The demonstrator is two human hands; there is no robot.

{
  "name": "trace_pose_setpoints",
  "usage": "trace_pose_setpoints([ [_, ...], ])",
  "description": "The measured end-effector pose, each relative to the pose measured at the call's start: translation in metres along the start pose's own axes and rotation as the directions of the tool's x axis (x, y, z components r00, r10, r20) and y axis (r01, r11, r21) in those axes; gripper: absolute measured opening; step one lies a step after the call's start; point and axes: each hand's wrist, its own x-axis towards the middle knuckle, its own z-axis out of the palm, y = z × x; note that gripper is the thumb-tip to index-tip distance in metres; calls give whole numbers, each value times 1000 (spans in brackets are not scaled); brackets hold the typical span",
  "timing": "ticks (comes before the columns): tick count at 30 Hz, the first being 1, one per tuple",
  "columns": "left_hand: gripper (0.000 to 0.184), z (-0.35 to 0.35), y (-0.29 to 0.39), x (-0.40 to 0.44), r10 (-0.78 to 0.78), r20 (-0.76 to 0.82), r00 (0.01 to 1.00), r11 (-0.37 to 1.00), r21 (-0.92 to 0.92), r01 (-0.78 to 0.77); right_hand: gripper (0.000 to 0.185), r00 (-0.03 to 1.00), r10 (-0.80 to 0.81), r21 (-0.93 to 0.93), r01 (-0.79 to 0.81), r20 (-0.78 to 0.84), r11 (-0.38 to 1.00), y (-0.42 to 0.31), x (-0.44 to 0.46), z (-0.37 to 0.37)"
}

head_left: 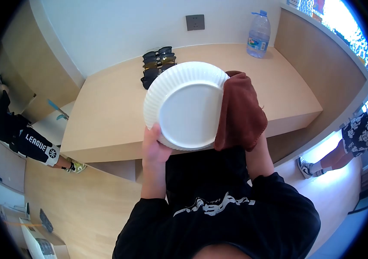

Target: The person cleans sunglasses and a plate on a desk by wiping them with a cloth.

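A round white plate (190,115) with a fluted rim is held up in front of me, above the front edge of the desk. My left hand (156,144) grips its lower left rim, thumb on the near face and the other fingers mostly hidden behind. A dark brown cloth (242,114) is folded over the right rim of the plate. Under the cloth, my right hand clasps it against the plate; the fingers are covered and only the forearm (259,157) shows below.
Several pairs of sunglasses (157,64) lie in a row on the wooden desk (106,108) behind the plate. A large water bottle (258,36) stands at the back right, near a raised side panel (322,56). One person (20,129) stands at left, another (352,138) at right.
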Motion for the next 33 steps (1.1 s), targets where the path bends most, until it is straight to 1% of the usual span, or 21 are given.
trace_pose_setpoints([
  [2,70,10,0,-1,-95,-151,984,989,-126,76,49,967,-177,248,220,-184,943,3,-4,9],
  [6,66,16,-14,-9,-43,-193,980,995,-98,24,53,978,-191,105,200,-89,974,-8,-14,9],
  [8,65,37,-25,-10,45,-357,933,980,-168,-111,55,980,-197,4,197,-26,980,-13,-15,7],
  [9,65,50,-25,-11,40,-359,933,980,-169,-107,55,981,-193,5,193,-23,981,-15,-22,34],
  [10,67,66,-28,-10,47,-479,876,987,-111,-114,58,977,45,265,12,-208,964,-7,-32,82],
  [11,70,73,-28,-9,62,-589,805,992,-51,-114,61,895,317,530,-111,-314,841,-4,-38,107],
  [12,70,72,-28,-12,62,-589,806,993,-47,-111,61,894,320,533,-113,-314,838,-7,-39,105],
  [14,74,62,-30,-19,69,-470,880,989,-85,-123,62,945,230,524,-77,-233,848,-11,-37,100],
  [15,74,58,-30,-22,67,-469,880,989,-84,-121,62,944,232,525,-79,-233,848,-9,-37,99],
  [17,81,39,-25,-25,12,-344,939,974,-209,-89,60,888,448,773,-213,-102,597,-2,-36,93],
  [18,81,24,-21,-23,15,-343,939,974,-208,-92,60,889,446,774,-209,-104,598,2,-35,81],
  [19,82,5,-15,-22,55,-97,994,926,-367,-87,57,951,196,482,-59,-238,874,1,-36,60],
  [20,84,-8,-8,-18,133,144,981,859,-511,-41,55,960,-96,112,129,-264,985,1,-35,42],
  [21,81,-11,2,-15,74,190,979,909,-417,12,50,950,-104,158,156,-294,975,0,-33,33],
  [22,81,-9,9,-14,77,191,979,908,-419,11,50,950,-106,155,157,-294,975,3,-31,30],
  [23,80,-6,15,-13,-66,77,995,955,-284,86,49,983,62,392,10,-172,920,7,-28,25],
  [24,79,-3,17,-12,-191,-56,980,972,-153,180,48,980,199,588,-154,-12,794,9,-27,22],
  [28,75,14,6,-8,-137,-179,974,977,-186,103,42,950,312,650,-236,-2,723,-16,-27,19],
  [30,76,17,-5,-14,-49,-268,962,987,-159,6,44,966,211,690,-53,-146,722,-29,-29,19],
  [31,76,26,-9,-17,-45,-262,964,987,-159,3,44,966,209,688,-47,-153,724,-26,-34,29],
  [33,73,50,-20,-25,5,-455,890,978,-183,-99,36,948,187,506,-32,-259,862,-13,-49,60],
])
